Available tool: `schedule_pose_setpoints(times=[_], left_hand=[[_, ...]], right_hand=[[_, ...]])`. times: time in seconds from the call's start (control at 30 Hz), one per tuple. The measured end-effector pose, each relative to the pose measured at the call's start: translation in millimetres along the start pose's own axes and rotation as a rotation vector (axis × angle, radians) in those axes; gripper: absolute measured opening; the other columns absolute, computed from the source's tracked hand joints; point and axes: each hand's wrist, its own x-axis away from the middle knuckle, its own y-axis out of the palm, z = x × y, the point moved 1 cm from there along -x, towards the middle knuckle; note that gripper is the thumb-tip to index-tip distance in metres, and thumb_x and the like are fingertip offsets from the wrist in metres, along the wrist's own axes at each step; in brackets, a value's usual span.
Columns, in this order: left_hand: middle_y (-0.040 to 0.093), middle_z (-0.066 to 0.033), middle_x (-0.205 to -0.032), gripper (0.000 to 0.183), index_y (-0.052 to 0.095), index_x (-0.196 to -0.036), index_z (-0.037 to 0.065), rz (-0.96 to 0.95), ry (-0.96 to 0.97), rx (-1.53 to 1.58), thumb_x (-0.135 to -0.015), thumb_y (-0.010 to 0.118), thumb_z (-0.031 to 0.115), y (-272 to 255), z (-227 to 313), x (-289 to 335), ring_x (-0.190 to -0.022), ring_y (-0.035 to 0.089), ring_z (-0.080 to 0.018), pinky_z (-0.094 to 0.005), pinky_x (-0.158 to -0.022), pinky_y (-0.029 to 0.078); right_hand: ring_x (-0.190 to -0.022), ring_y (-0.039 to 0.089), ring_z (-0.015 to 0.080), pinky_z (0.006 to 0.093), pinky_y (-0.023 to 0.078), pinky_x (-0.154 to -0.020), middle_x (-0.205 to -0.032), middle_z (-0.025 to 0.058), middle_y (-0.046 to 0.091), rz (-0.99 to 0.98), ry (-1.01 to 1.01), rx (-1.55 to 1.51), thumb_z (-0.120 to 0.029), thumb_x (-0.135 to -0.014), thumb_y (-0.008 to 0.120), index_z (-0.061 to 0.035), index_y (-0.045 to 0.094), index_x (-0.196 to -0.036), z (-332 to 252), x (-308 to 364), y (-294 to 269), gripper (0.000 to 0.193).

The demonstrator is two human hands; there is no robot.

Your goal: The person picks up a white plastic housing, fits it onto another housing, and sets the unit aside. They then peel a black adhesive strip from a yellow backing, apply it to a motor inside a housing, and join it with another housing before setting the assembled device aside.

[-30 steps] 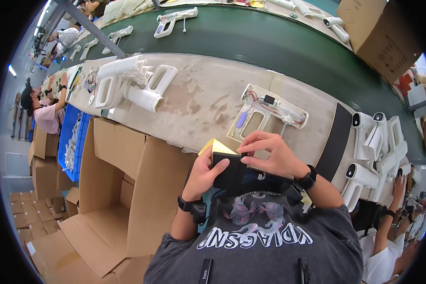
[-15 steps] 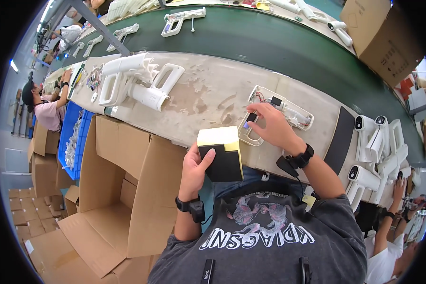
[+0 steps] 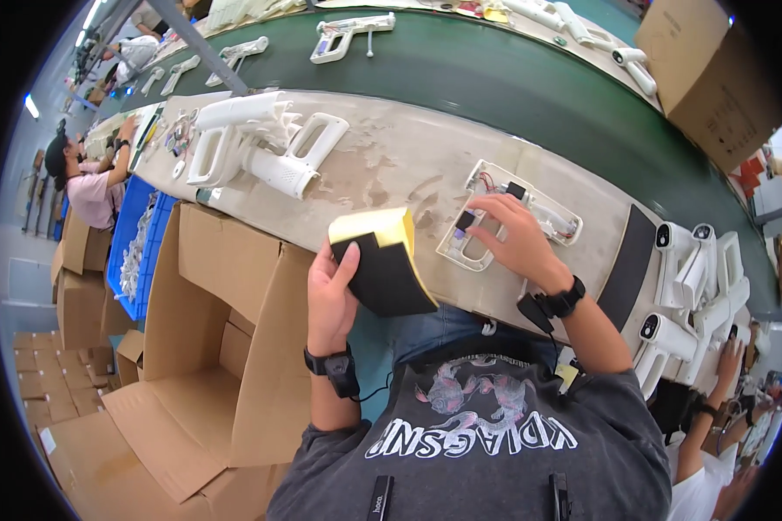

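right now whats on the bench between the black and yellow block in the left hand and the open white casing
Nothing: in the head view only bare, stained bench top separates the block from the casing.

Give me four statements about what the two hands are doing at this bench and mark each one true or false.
1. The left hand holds a black block with a yellow top. True.
2. The right hand rests on an open white housing shell on the bench. True.
3. The black block lies flat on the green conveyor belt. False: it is held up at the near edge of the bench, off the belt.
4. Both hands grip the block. False: only the left hand does; the right is on the shell.
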Motion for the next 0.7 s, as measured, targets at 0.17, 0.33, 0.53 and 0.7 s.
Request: schedule_pose_setpoints(times=[0.17,0.33,0.53,0.7], left_hand=[[0.066,-0.0145,-0.125,0.044,0.049,-0.138,-0.003,-0.028,0.167,-0.346,-0.101,0.065,0.017,-1.7,-3.1,-69.2,-0.110,0.065,-0.0218,-0.0324,-0.094,0.052],[0.064,-0.0140,-0.110,0.048,0.058,-0.128,0.003,0.288,0.578,-1.303,-0.089,0.075,0.024,-72.1,-13.9,-143.2,-0.106,0.058,-0.0340,-0.0424,-0.096,0.046],[0.058,-0.0162,-0.126,0.049,0.063,-0.126,0.008,0.624,0.769,-1.600,-0.084,0.080,0.028,-84.5,53.7,-199.6,-0.121,0.051,-0.0372,-0.0511,-0.103,0.041],[0.041,-0.0261,-0.151,0.095,0.040,-0.146,0.006,0.850,0.325,-1.833,-0.072,0.086,0.046,-132.4,148.7,-236.2,-0.144,0.034,-0.0429,-0.0672,-0.112,0.028]], right_hand=[[-0.082,0.062,0.0185,0.0302,0.051,-0.074,-0.100,0.0074,0.067,-0.005,0.176,-0.067,-0.001,-0.086,0.074,-0.0052,0.070,-0.112,-9.9,26.5,-24.9,0.027],[-0.079,0.061,0.0183,0.0305,0.050,-0.074,-0.093,0.0074,0.067,-0.039,0.219,-0.091,0.000,-0.086,0.073,-0.0034,0.070,-0.107,-23.1,56.7,-49.5,0.021],[-0.078,0.059,0.0180,0.0297,0.049,-0.074,-0.092,0.0078,0.068,0.010,0.350,-0.059,0.001,-0.088,0.070,-0.0004,0.070,-0.102,-27.4,80.6,-67.1,0.014],[-0.078,0.060,0.0161,0.0287,0.049,-0.075,-0.093,0.0076,0.069,0.093,0.407,-0.044,0.002,-0.088,0.069,-0.0001,0.071,-0.101,-36.3,95.1,-82.6,0.014]])
